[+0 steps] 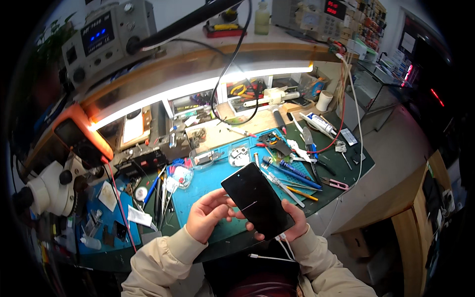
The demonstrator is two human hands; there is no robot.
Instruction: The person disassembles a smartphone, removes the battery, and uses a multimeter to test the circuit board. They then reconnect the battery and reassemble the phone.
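A dark smartphone [257,200] is tilted in front of me above the bench's near edge, its black screen facing up with a thin light line across it. My right hand [296,220] grips its lower right side, thumb on the edge and fingertips showing past the lower left edge. White cables [283,242] hang at the phone's bottom end; whether one is plugged in is hidden by the hand. Beside the phone's left edge is my left hand [210,213], loosely curled with fingers apart. Its fingertips are close to the phone, and I cannot tell if they touch.
Under the hands lies a blue work mat [198,200]. Tweezers, screwdrivers [294,171] and pink-handled scissors [335,183] lie to the right. An orange multimeter [84,136] and a white microscope [47,183] stand left. A black cable [213,94] loops overhead.
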